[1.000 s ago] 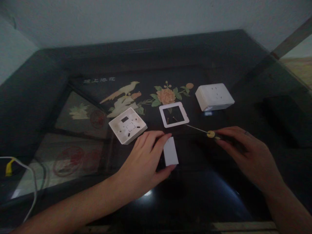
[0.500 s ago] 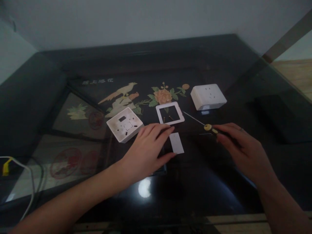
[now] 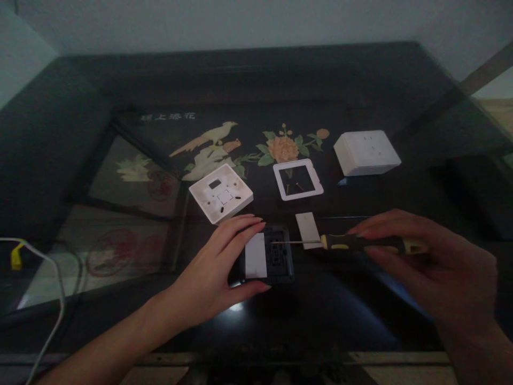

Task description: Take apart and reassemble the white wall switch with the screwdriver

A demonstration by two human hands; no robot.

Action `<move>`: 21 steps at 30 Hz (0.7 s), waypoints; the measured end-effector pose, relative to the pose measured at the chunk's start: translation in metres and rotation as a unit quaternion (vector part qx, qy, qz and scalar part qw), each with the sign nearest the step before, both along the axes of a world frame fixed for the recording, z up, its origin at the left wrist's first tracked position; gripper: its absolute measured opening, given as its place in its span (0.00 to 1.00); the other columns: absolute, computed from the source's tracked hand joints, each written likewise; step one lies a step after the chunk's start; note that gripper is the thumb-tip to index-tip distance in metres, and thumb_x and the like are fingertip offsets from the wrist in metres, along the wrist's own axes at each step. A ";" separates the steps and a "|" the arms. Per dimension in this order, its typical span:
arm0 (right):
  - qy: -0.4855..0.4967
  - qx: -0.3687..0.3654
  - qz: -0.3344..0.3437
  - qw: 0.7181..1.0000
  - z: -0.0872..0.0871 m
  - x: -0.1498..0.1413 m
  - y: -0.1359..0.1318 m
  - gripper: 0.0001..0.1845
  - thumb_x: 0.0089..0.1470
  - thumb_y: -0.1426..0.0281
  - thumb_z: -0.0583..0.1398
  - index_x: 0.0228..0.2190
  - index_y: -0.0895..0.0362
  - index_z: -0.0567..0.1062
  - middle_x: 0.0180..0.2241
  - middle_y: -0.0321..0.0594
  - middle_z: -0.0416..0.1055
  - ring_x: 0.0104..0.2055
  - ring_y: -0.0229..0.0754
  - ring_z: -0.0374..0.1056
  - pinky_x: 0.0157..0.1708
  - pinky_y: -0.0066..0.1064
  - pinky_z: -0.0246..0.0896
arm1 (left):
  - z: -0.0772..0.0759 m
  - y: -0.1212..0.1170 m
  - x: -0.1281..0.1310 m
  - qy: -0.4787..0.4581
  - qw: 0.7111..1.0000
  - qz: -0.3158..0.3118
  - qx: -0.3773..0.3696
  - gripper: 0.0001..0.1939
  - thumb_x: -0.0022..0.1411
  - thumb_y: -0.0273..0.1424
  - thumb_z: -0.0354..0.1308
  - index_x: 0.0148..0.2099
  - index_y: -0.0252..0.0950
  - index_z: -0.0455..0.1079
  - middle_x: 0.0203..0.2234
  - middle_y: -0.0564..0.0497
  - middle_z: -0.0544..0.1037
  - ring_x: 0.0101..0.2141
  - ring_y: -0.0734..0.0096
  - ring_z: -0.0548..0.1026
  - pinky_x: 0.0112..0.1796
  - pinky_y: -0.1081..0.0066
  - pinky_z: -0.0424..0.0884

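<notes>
My left hand (image 3: 228, 262) grips a black switch module (image 3: 282, 270) by its left part, thumb at the near edge and fingers at the far edge. A white rocker plate (image 3: 255, 255) covers the module's left half; its right half lies bare, showing dark inner parts. In my right hand (image 3: 433, 262) is a screwdriver (image 3: 352, 242) with a black and yellow handle, held level. Its thin shaft points left, and the tip is at the bare half of the module. A loose white plate (image 3: 308, 227) lies just beyond the shaft.
Behind my left hand sits a white back box (image 3: 220, 195), open side up. A white frame (image 3: 278, 184) lies right of it, with two screws (image 3: 298, 187) inside its opening. Farther right stands a boxed white socket (image 3: 368, 152). A white cable (image 3: 60, 289) runs along the left.
My left hand has left the loose white plate and now holds the module. The screwdriver has swung level and its tip has come down and left to the module. The view has shifted slightly.
</notes>
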State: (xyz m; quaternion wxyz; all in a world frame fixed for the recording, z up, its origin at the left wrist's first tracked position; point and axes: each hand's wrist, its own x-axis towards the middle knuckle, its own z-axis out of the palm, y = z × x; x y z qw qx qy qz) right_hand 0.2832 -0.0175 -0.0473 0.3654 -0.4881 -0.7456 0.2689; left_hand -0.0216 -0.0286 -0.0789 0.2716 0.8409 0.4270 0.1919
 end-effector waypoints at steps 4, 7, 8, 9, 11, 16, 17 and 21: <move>-0.048 0.038 0.042 0.997 0.008 -0.010 0.000 0.09 0.57 0.73 0.61 0.38 0.48 0.73 0.35 0.33 0.74 0.37 0.39 0.73 0.35 0.31 0.67 | -0.001 -0.004 0.001 0.023 0.999 0.003 -0.035 0.39 0.61 0.33 0.63 0.68 0.38 0.48 0.64 0.40 0.60 0.63 0.55 0.61 0.62 0.54 0.63; -0.079 0.044 0.060 0.994 0.014 -0.014 0.001 0.08 0.58 0.74 0.60 0.38 0.49 0.72 0.34 0.33 0.74 0.36 0.38 0.73 0.34 0.30 0.67 | -0.003 -0.006 0.000 0.026 0.999 0.006 -0.037 0.38 0.62 0.31 0.62 0.68 0.37 0.48 0.64 0.39 0.60 0.63 0.57 0.61 0.62 0.55 0.63; -0.089 0.045 0.064 0.993 0.014 -0.015 0.002 0.08 0.58 0.74 0.60 0.38 0.49 0.72 0.34 0.33 0.74 0.36 0.37 0.73 0.34 0.29 0.67 | -0.004 -0.006 0.000 0.025 0.999 0.006 -0.037 0.38 0.62 0.31 0.62 0.68 0.37 0.48 0.64 0.39 0.59 0.63 0.57 0.61 0.62 0.55 0.62; -0.095 0.044 0.066 0.992 0.015 -0.016 0.002 0.08 0.58 0.74 0.60 0.38 0.49 0.72 0.34 0.33 0.74 0.36 0.37 0.73 0.34 0.28 0.67 | -0.005 -0.006 0.000 0.024 0.999 0.006 -0.037 0.38 0.62 0.32 0.62 0.68 0.37 0.48 0.64 0.39 0.59 0.63 0.57 0.61 0.63 0.55 0.62; -0.093 0.038 0.064 0.993 0.013 -0.016 0.003 0.08 0.58 0.74 0.60 0.39 0.49 0.72 0.35 0.33 0.74 0.36 0.37 0.73 0.34 0.28 0.67 | -0.005 -0.005 0.000 0.019 0.999 0.007 -0.037 0.38 0.62 0.32 0.62 0.68 0.37 0.48 0.65 0.39 0.59 0.64 0.57 0.60 0.63 0.55 0.62; -0.080 -0.016 0.028 0.996 0.001 -0.008 0.003 0.05 0.58 0.69 0.61 0.37 0.47 0.73 0.35 0.33 0.76 0.35 0.40 0.74 0.33 0.31 0.70 | -0.005 -0.003 0.001 0.007 0.999 0.020 -0.050 0.37 0.62 0.32 0.63 0.68 0.39 0.50 0.64 0.41 0.61 0.63 0.58 0.62 0.63 0.55 0.62; -0.074 -0.033 0.017 0.997 -0.002 -0.006 0.003 0.04 0.58 0.68 0.61 0.37 0.46 0.74 0.35 0.33 0.76 0.35 0.41 0.74 0.31 0.31 0.70 | -0.005 -0.004 0.000 0.005 0.998 0.021 -0.052 0.37 0.62 0.32 0.63 0.68 0.39 0.50 0.64 0.41 0.61 0.64 0.58 0.62 0.63 0.54 0.62; -0.024 -0.123 -0.038 0.991 -0.011 -0.002 0.001 0.03 0.57 0.63 0.62 0.35 0.44 0.77 0.35 0.33 0.76 0.34 0.42 0.75 0.21 0.27 0.67 | -0.005 -0.006 -0.001 0.002 0.998 0.024 -0.050 0.38 0.61 0.33 0.64 0.68 0.40 0.50 0.64 0.40 0.62 0.64 0.57 0.62 0.63 0.54 0.62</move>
